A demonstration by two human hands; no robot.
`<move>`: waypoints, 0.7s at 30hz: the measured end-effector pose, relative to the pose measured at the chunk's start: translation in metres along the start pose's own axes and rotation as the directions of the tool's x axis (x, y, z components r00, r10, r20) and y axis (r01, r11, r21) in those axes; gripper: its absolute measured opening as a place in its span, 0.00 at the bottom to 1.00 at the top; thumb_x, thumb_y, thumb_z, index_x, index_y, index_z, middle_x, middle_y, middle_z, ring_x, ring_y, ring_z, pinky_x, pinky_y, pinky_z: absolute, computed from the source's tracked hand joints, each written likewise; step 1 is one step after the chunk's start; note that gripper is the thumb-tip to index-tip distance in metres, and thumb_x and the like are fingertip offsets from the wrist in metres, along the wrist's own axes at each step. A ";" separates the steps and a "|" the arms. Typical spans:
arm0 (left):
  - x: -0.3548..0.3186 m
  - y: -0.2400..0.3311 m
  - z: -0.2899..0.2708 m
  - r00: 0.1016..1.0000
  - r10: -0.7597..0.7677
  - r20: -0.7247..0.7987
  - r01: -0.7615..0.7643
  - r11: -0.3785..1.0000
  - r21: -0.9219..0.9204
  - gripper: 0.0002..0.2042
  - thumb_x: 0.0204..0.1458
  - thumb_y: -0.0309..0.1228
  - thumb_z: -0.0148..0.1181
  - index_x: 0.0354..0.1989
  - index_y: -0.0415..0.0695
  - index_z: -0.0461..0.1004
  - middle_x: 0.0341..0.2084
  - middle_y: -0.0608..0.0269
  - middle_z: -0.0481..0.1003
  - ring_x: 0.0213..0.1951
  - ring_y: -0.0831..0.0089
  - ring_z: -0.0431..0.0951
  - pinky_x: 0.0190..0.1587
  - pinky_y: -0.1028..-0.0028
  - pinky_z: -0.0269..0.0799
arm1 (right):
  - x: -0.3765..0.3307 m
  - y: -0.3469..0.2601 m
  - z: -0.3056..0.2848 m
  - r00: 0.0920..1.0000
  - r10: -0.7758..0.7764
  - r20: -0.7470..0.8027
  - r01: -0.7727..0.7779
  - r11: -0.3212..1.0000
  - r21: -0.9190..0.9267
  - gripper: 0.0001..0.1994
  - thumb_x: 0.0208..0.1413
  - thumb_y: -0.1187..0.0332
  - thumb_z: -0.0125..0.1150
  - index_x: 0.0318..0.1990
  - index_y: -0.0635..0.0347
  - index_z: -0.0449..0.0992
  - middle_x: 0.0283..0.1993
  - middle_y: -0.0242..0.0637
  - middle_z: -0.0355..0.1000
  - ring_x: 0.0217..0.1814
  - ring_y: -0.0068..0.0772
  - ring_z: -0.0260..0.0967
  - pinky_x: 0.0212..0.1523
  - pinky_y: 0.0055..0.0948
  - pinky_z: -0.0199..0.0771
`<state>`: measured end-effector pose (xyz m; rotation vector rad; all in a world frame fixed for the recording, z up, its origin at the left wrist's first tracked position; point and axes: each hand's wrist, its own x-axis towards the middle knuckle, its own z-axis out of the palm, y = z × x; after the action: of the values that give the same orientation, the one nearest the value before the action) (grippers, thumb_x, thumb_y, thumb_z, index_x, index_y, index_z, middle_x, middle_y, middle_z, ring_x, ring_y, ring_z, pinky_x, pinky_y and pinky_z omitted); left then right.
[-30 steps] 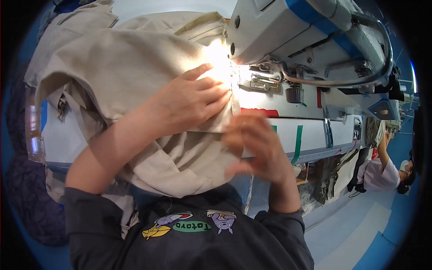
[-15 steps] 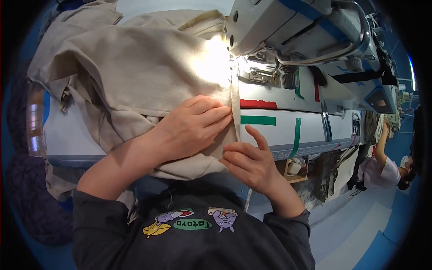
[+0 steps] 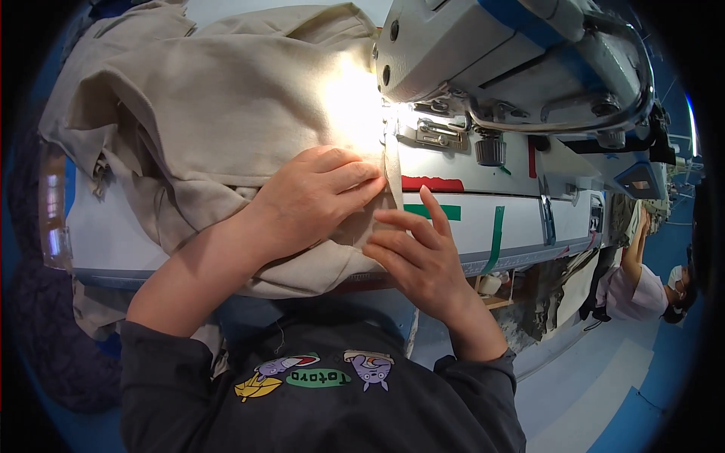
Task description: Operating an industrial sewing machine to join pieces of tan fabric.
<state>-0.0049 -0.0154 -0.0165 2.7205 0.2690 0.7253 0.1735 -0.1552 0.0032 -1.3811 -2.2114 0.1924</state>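
Observation:
A large piece of beige fabric lies across the sewing machine's bed, its right side under the needle area. A narrow folded edge runs from there toward me. My left hand rests on the cloth, its fingers together and gripping beside that fold; its thumb is hidden. Nearer to me, my right hand has curled fingers at the fabric's edge, with one finger raised off it. The sewing machine head stands just beyond both hands, its lamp glaring on the cloth.
A metal guide plate and a dark knob sit right of the needle. Red tape and green tape mark the white table, whose front edge carries a ruler strip. Another person works at far right.
The fabric and its folded edge have shifted slightly away from me toward the needle. My left hand has moved forward with it; my right hand has risen a little, its raised finger higher.

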 end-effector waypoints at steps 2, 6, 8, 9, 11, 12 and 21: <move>0.000 0.001 0.000 1.000 -0.002 -0.004 0.002 1.000 -0.002 0.19 0.45 0.25 0.58 0.49 0.40 0.76 0.47 0.65 0.73 0.52 0.66 0.73 0.55 0.67 0.69 | 0.003 0.000 0.000 1.000 0.008 -0.008 -0.008 0.999 -0.037 0.08 0.39 0.74 0.65 0.30 0.55 0.76 0.33 0.27 0.68 0.47 0.25 0.73 0.73 0.61 0.49; 0.004 -0.003 -0.004 0.999 0.029 0.025 -0.029 1.000 0.001 0.20 0.43 0.24 0.59 0.49 0.40 0.76 0.47 0.65 0.74 0.51 0.66 0.73 0.54 0.67 0.70 | 0.005 -0.002 0.000 0.999 -0.043 -0.015 0.042 0.997 -0.066 0.07 0.39 0.75 0.64 0.29 0.55 0.76 0.31 0.27 0.66 0.47 0.24 0.72 0.73 0.63 0.47; 0.005 -0.006 -0.006 0.999 0.032 0.030 -0.032 0.999 0.000 0.20 0.42 0.24 0.59 0.49 0.40 0.76 0.46 0.65 0.74 0.51 0.66 0.73 0.54 0.67 0.70 | 0.007 0.001 -0.001 0.999 -0.040 0.004 0.040 0.998 -0.053 0.06 0.39 0.75 0.63 0.27 0.55 0.76 0.29 0.28 0.64 0.46 0.23 0.72 0.74 0.64 0.46; 0.006 -0.007 -0.007 0.999 0.034 0.038 -0.034 0.999 -0.006 0.20 0.42 0.24 0.60 0.48 0.41 0.76 0.46 0.65 0.73 0.51 0.67 0.73 0.54 0.67 0.70 | 0.008 0.002 -0.001 0.999 -0.038 0.007 0.039 0.998 -0.054 0.06 0.39 0.75 0.63 0.27 0.55 0.76 0.29 0.28 0.64 0.46 0.23 0.72 0.74 0.64 0.46; 0.009 -0.009 -0.009 0.998 0.026 0.049 -0.026 1.000 -0.001 0.20 0.42 0.25 0.60 0.48 0.41 0.76 0.46 0.65 0.74 0.51 0.67 0.73 0.53 0.67 0.70 | 0.012 0.005 -0.002 0.999 -0.052 0.013 0.053 0.995 -0.084 0.05 0.39 0.75 0.63 0.26 0.55 0.75 0.29 0.27 0.63 0.44 0.24 0.71 0.73 0.66 0.46; 0.010 -0.011 -0.010 0.998 0.017 0.063 -0.018 1.000 0.011 0.20 0.42 0.25 0.60 0.48 0.41 0.76 0.46 0.64 0.74 0.50 0.67 0.73 0.53 0.68 0.71 | 0.015 0.007 -0.003 0.998 -0.053 0.015 0.055 0.995 -0.083 0.05 0.39 0.75 0.63 0.26 0.55 0.75 0.29 0.27 0.63 0.44 0.24 0.71 0.73 0.66 0.46; 0.017 -0.023 -0.004 0.997 -0.055 -0.050 0.052 0.996 -0.075 0.19 0.42 0.20 0.62 0.46 0.44 0.78 0.41 0.65 0.77 0.42 0.64 0.77 0.46 0.66 0.73 | 0.030 0.018 -0.008 0.995 -0.069 0.074 0.079 0.986 -0.147 0.05 0.39 0.75 0.62 0.23 0.56 0.72 0.30 0.28 0.64 0.46 0.26 0.69 0.72 0.68 0.45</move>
<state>0.0054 0.0112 -0.0132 2.6180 0.3194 0.7758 0.1816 -0.1216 0.0137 -1.3853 -2.3713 0.0483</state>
